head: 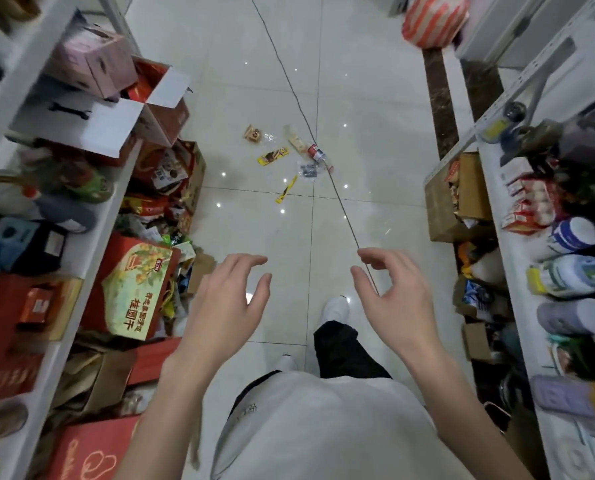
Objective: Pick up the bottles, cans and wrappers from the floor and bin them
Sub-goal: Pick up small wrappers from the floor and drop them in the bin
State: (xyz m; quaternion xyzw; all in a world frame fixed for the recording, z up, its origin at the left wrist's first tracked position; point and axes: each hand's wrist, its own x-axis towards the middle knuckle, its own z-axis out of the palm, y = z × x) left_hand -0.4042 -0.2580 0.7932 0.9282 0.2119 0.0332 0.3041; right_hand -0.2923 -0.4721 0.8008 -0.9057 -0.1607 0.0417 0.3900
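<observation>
Head view, looking down an aisle between two shelves. Both bare forearms are reaching forward over the tiled floor (pixel 358 81). The left hand (pixel 227 303) is hovering with its palm turned inward, fingers spread and loosely curved, gripping nothing. The right hand (pixel 398 299) is mirroring it, thumb and fingers apart and likewise holding nothing. A thin black cable (pixel 303 116) is running along the floor and passing behind this hand; whether the two are touching cannot be told. A white shoe (pixel 337 306) is showing between the hands.

The litter is lying well ahead of the hands, in the middle of the aisle:
- A clear bottle (pixel 318 154) with a red label is lying on its side against the cable.
- A yellow wrapper (pixel 272 156) is lying just left of the bottle.
- A long yellow wrapper (pixel 286 190) is lying nearest the person.
- A brown snack packet (pixel 253 134) is lying farthest left.
- A beige wrapper (pixel 296 142) is lying beside the bottle.
- A crumpled clear wrapper (pixel 308 171) is lying just on the person's side of the bottle.

By the left shelf (pixel 95 251), an open cardboard box (pixel 161 98) is sitting with its flaps raised, red packets showing inside. Against the right shelf (pixel 517 271), a brown box (pixel 441 202) is standing on the floor, holding small packets. The right shelf is carrying white jars (pixel 574 235) lying on their sides.
</observation>
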